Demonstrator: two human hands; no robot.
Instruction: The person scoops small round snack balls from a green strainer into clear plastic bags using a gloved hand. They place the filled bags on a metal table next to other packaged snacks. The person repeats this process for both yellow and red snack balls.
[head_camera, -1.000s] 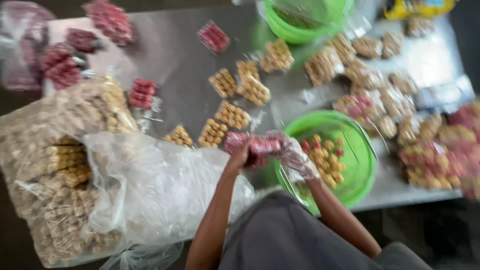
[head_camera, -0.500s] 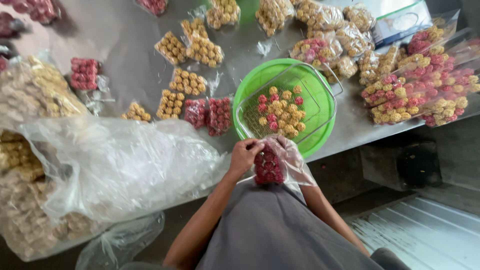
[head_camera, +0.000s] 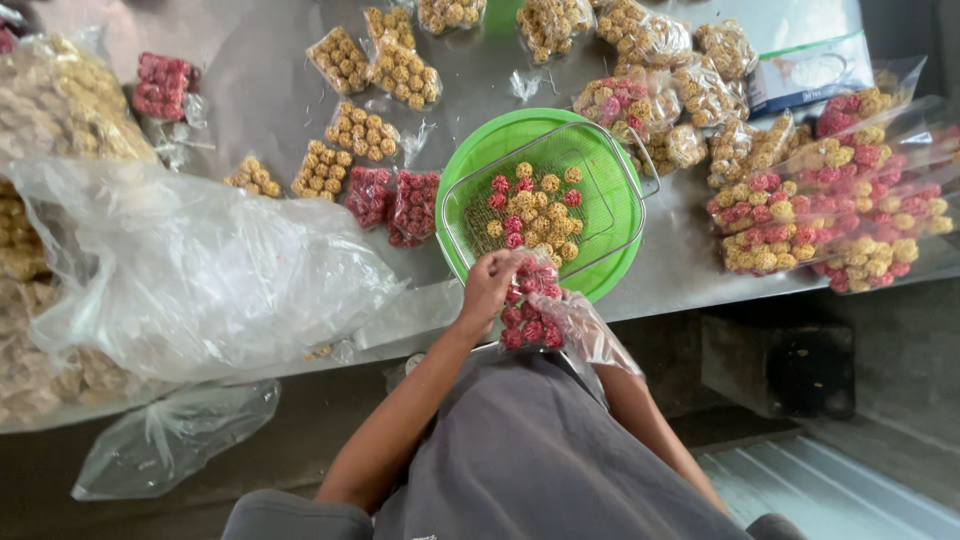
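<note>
Left hand (head_camera: 487, 290) grips bag of red balls (head_camera: 530, 310); right hand (head_camera: 585, 335) plastic-covered, holds bag too.

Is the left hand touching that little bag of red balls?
Touching. The head view shows the left hand gripping the top of the bag of red balls, its fingers curled over the plastic.

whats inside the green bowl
The green bowl holds a clear tray of loose red and yellow balls. The left hand and its packet cover the near rim.

Both hands (head_camera: 525, 305) meet close together, fingers curled.
</note>
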